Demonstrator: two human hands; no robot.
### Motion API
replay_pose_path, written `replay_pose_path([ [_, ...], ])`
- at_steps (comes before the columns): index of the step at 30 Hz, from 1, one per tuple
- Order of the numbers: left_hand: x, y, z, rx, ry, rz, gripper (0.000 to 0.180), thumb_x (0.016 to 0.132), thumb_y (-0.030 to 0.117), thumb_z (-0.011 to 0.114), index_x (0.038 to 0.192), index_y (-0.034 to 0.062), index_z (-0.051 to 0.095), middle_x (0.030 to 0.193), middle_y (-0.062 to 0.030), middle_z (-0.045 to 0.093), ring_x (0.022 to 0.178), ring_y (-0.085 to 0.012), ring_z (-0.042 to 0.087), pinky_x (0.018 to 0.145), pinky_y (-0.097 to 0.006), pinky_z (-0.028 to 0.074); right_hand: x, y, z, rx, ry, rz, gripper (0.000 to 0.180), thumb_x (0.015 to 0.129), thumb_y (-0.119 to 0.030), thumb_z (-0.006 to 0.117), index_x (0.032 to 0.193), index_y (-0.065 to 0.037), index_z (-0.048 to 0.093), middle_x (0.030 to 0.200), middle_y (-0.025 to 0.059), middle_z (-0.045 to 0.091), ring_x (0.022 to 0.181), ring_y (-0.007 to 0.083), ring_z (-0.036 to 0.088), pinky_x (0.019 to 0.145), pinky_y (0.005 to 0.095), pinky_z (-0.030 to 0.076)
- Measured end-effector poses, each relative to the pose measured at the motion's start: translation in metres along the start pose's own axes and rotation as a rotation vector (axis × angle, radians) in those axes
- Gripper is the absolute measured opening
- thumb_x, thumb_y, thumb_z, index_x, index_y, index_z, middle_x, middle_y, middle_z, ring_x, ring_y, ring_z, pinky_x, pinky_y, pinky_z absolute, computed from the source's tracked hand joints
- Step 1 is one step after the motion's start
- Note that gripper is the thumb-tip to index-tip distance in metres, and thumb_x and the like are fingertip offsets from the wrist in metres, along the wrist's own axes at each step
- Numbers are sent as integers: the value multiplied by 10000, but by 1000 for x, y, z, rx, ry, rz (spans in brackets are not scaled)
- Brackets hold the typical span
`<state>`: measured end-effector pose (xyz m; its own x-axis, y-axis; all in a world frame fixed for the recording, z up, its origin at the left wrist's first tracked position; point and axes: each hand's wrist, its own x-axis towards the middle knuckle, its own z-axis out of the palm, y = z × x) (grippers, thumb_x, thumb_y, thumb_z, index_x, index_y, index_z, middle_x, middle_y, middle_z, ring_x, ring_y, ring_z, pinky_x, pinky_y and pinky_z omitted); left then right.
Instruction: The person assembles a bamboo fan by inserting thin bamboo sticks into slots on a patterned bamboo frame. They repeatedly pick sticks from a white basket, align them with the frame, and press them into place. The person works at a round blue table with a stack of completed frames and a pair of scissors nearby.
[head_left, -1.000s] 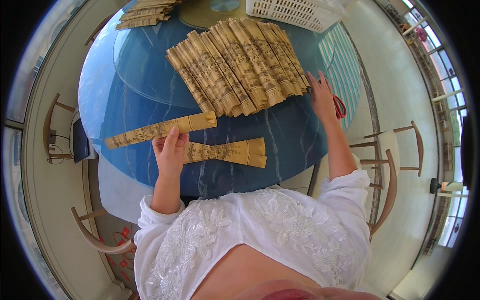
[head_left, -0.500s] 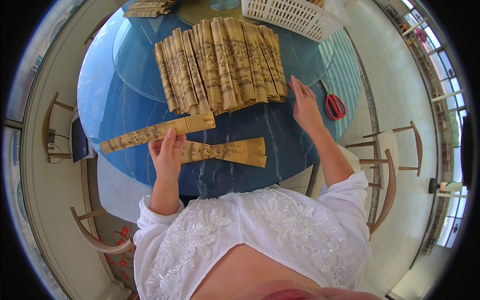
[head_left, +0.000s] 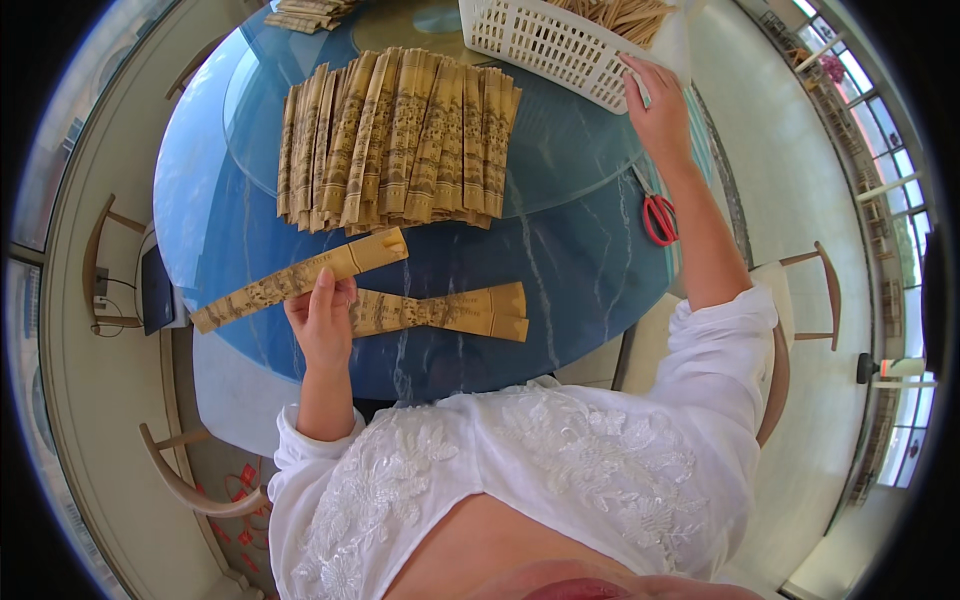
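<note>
My left hand (head_left: 322, 322) pinches a long tan paper sleeve (head_left: 290, 282) printed with dark scenery, its folded end pointing right. Beneath it on the table lie more sleeves (head_left: 470, 308), fanned in a narrow-waisted shape and partly covered by my left hand. My right hand (head_left: 660, 115) reaches out to the near right corner of a white slotted plastic basket (head_left: 545, 50), fingers stretched and nothing visible in them. Thin pale wooden sticks (head_left: 625, 18) fill the basket. A broad row of stacked sleeves (head_left: 400, 140) sits on the glass turntable (head_left: 250, 130), left of my right arm.
Red-handled scissors (head_left: 658, 218) lie on the blue marbled table (head_left: 480, 365) just left of my right forearm. Another small stack of sleeves (head_left: 308, 14) is at the far left. Wooden chairs (head_left: 195, 490) stand around the table.
My right hand has gone from beside the sleeve row out to the basket corner. The row and the basket have shifted left with the turntable. My left hand keeps its sleeve, moving slightly left.
</note>
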<state>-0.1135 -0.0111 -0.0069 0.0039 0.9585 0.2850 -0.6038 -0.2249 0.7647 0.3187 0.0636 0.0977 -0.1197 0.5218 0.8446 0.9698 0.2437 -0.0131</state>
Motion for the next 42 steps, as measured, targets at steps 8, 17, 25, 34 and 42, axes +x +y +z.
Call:
replay_pose_path([
  [8, -29, -14, 39, 49, 11, -88, 82, 912, 44, 558, 932, -5, 620, 827, -85, 633, 683, -156, 541, 615, -289, 423, 76, 113, 35, 137, -760, 546, 353, 897, -309, 562, 1170, -97, 632, 1094, 59, 663, 947, 171, 638, 826, 320, 501],
  [17, -64, -50, 73, 133, -46, -142, 57, 898, 39, 588, 913, -3, 623, 799, -67, 637, 679, -125, 562, 629, -255, 441, 63, 166, 36, 127, -1266, 688, 388, 902, -311, 545, 1269, -189, 562, 1127, 31, 637, 1009, 141, 600, 833, 363, 508],
  [25, -86, -81, 89, 137, -76, -176, 50, 896, 13, 582, 943, -1, 593, 822, -80, 627, 689, -133, 568, 634, -260, 448, 43, 181, -6, -293, -1360, 497, 419, 897, -361, 554, 1312, -315, 514, 1271, 32, 568, 1124, 227, 549, 848, 416, 504],
  [34, -111, -107, 106, 135, -93, -142, 89, 914, 55, 562, 960, 25, 632, 845, -68, 640, 702, -143, 552, 613, -283, 428, 19, 181, -32, -673, -1508, 362, 384, 833, -454, 611, 1173, -281, 648, 1325, 29, 535, 1167, 270, 532, 951, 414, 434],
  [42, -123, -109, 129, 140, -119, -154, 77, 907, 44, 569, 961, 25, 621, 830, -61, 625, 691, -134, 544, 615, -272, 428, 3, 207, -31, -390, -1427, 352, 338, 829, -352, 634, 1098, -157, 694, 1133, 58, 651, 1015, 226, 617, 879, 365, 487],
])
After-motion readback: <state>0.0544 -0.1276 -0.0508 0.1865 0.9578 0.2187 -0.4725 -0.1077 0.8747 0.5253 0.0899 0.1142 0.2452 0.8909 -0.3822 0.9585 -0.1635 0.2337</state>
